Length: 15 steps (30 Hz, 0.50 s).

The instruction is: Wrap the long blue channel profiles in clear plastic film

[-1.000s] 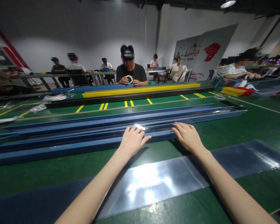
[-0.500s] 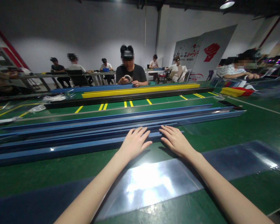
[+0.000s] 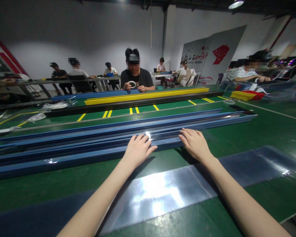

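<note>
Several long blue channel strips point(image 3: 71, 159) lie side by side across the green table in front of me. My left hand point(image 3: 137, 150) rests over the nearest strip, palm down, thumb out to the right and fingers laid over its top. Farther right, near that strip's right end, my right hand point(image 3: 195, 144) is palm down with its fingers stretched out over it. Both hands are open, though the undersides of the fingers are hidden. Under my forearms lies a long shiny clear plastic sheet point(image 3: 160, 194), flat on the table.
Beyond the strips run a yellow strip point(image 3: 148, 95) and a black strip point(image 3: 128, 106). A phone point(image 3: 242, 110) lies at the strips' far right end. A yellow tray point(image 3: 242, 95) stands behind it. Across the table a co-worker point(image 3: 138, 77) holds a white ring-shaped roll point(image 3: 131, 84).
My right hand has slid right along the nearest strip, so the gap between my hands is wider. My left hand has shifted slightly left. The view has turned a little.
</note>
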Tool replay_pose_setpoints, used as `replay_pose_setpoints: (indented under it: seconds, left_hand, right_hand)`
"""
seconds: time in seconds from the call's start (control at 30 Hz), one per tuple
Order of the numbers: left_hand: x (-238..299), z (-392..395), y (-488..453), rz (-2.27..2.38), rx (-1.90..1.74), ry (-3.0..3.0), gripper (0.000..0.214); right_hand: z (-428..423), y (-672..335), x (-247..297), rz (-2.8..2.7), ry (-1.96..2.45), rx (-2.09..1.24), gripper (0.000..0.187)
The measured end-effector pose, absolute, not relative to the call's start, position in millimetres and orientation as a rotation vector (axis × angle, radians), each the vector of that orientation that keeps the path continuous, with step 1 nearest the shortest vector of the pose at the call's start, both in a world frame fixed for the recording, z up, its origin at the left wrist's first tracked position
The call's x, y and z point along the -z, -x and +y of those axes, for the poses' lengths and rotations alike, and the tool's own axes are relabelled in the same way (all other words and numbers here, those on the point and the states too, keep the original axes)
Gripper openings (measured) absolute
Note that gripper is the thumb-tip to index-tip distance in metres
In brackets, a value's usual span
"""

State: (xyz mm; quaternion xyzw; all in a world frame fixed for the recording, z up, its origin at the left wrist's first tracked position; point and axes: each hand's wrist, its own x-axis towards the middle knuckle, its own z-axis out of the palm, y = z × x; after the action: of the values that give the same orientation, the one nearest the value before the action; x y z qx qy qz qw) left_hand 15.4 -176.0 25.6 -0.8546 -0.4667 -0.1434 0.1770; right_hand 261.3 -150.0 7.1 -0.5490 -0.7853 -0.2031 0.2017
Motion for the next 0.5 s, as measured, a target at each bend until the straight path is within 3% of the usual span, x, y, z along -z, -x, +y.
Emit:
replay_pose_setpoints:
  seconds: [0.5]
  left_hand:
    - [-26.6,-178.5,-18.9,-1.278,0.414,2.47,0.041]
  right_hand:
    - [-155.4,-243.2,0.2,-2.366,1.328,0.439,0.045]
